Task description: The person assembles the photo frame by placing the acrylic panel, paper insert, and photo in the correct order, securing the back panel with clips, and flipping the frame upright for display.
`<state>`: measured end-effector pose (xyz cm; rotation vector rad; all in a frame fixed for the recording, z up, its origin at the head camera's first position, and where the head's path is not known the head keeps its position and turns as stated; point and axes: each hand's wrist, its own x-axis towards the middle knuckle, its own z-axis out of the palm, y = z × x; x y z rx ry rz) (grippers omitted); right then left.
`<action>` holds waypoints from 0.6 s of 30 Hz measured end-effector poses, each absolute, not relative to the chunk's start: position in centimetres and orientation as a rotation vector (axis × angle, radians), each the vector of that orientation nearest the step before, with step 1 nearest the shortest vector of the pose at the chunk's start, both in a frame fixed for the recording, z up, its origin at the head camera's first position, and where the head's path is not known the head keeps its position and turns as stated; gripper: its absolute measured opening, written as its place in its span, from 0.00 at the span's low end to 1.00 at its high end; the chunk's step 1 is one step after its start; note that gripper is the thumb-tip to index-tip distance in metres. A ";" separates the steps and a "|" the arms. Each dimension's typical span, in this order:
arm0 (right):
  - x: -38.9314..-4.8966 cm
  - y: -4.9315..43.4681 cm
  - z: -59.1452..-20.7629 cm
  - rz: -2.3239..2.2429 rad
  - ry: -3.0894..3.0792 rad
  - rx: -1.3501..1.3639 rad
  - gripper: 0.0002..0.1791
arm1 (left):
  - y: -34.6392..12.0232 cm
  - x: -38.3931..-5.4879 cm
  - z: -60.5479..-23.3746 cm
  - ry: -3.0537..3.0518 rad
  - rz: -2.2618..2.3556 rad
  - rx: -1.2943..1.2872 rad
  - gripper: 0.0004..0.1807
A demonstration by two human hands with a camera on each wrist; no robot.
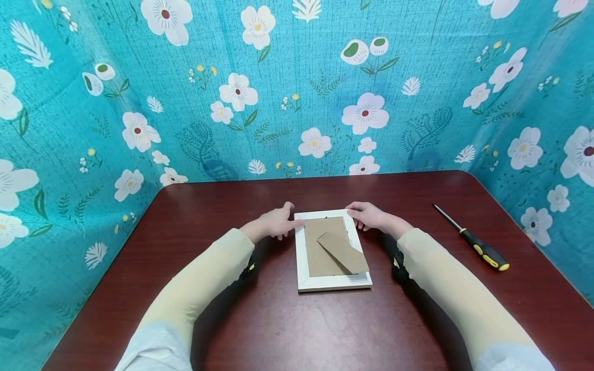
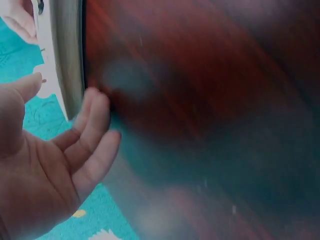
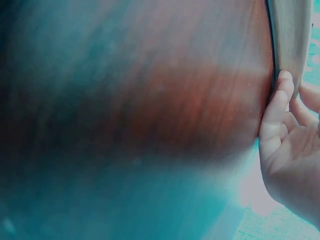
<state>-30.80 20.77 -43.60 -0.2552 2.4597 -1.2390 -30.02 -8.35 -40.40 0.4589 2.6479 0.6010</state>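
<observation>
A white picture frame point(image 1: 320, 283) lies face down on the table, its brown backing board point(image 1: 317, 252) showing. The board's stand point(image 1: 345, 252) lies slantwise across it and juts over the frame's right side. At the upper left corner is my left hand point(image 1: 277, 221), thumb over the white border, other fingers loosely extended beside the edge. In the left wrist view those fingers point(image 2: 92, 117) look slightly blurred near the frame's side. My right hand point(image 1: 368, 215) pinches the upper right corner; in the right wrist view its fingertips point(image 3: 284, 82) touch the side edge.
A screwdriver point(image 1: 482, 247) with a black and yellow handle lies to the right on the dark red-brown table point(image 1: 334, 330). A turquoise flowered cloth point(image 1: 287, 103) hangs behind the table and along its sides.
</observation>
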 end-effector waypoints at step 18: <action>-30.6 20.7 -43.3 -1.246 2.452 -0.245 0.18 | -6.7 -29.7 -41.7 2.512 0.694 0.434 0.47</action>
